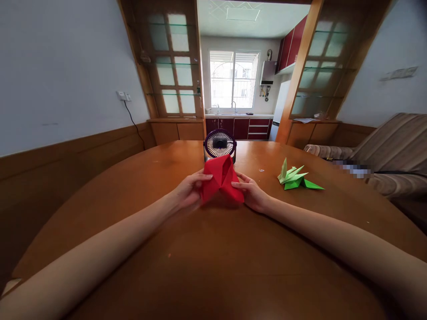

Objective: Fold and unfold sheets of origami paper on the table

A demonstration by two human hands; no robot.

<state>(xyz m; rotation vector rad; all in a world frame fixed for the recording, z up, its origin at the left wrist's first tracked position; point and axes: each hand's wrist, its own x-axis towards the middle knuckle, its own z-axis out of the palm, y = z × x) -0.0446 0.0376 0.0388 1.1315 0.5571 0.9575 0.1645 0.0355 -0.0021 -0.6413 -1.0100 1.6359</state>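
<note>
- While both hands pinch it, I see the red folded paper (222, 180) lifted just above the wooden table (213, 249), in front of the small fan (219, 144).
- Risk, I'd judge: uneven pulling could tear or skew a crease.
- Left hand (188, 191): fingers closed on the paper's left edge.
- Right hand (251, 193): gripping the right flap.
- Green origami (295, 178) sits apart, to the right.

A single head-worn camera is looking forward and slightly down from the person's seat, facing across the round wooden counter (213, 266) toward the kitchen doorway. It is sitting close above the forearms, taking in a wide, bowed sweep from the left wall to the sofa (396, 151).
</note>
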